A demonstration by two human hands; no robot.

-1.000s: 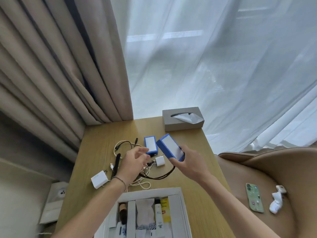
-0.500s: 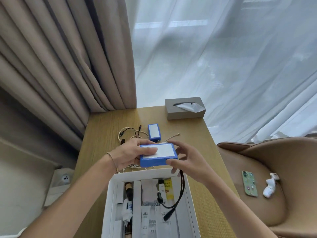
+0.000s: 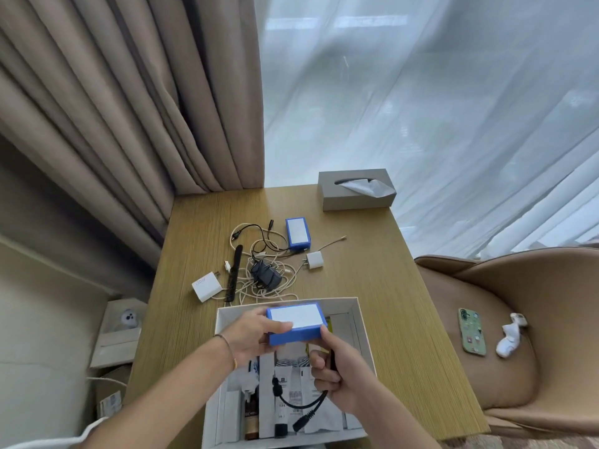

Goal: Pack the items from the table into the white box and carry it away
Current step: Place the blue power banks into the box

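Down comes the big blue pack [image 3: 295, 324], now hovering over the white box [image 3: 362, 322] instead of the bench [image 3: 372, 286]. Left hand [image 3: 256, 335] grips its left edge, thumb on top. Right hand [image 3: 340, 374] is curled round its black cable [image 3: 304, 408], index finger touching the pack's right corner, perhaps steadying it. Beyond the hands lie a smaller blue pack [image 3: 297, 232], white chargers [image 3: 206, 285] and tangled cords [image 3: 265, 273].

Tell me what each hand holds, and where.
Left hand grips the blue box at its left end; right hand pinches its black cable below the box.
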